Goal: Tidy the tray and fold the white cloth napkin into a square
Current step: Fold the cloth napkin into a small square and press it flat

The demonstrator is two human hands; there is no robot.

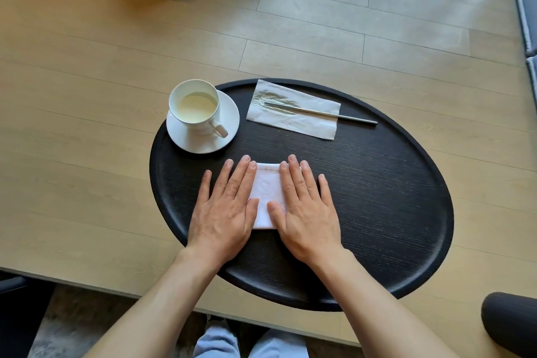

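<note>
Head view: cloth napkin [268, 193], white, folded small, lies on dark oval wood-grain tray [377, 197]. Left hand [222, 209] and right hand [308, 209] press flat on it, fingers spread, gripping nothing. Cup [194, 109] on saucer [229, 116] behind; fork [328, 114] on crinkled paper napkin [293, 109].

Tray on the table, napkin under both hands at its near middle

The tray [377, 212] lies on the table [87, 154], its near edge past the table's edge. On it, the folded cloth napkin [268, 192] lies flat, the left hand [223, 209] pressing its left side and the right hand [308, 212] its right. Behind, far left, a cup [194, 107] stands on a saucer [203, 136]; right of that, a paper napkin [293, 109] bears a utensil [328, 115]
</note>
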